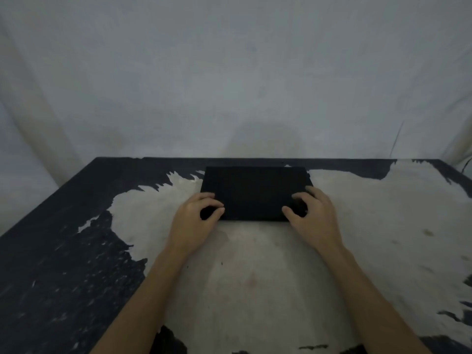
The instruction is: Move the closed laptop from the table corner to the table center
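Observation:
A closed black laptop (255, 192) lies flat on the table (255, 264), midway between the left and right edges and close to the far edge. My left hand (196, 218) grips its near left corner, with fingers curled over the lid. My right hand (311, 215) grips the near right corner the same way, thumb on the front edge. Both forearms reach in from the bottom of the view.
The table top is dark with a large worn pale patch across its middle and right. A pale cloth backdrop (229, 85) hangs right behind the far edge. A thin dark cable (466, 166) shows at the far right corner.

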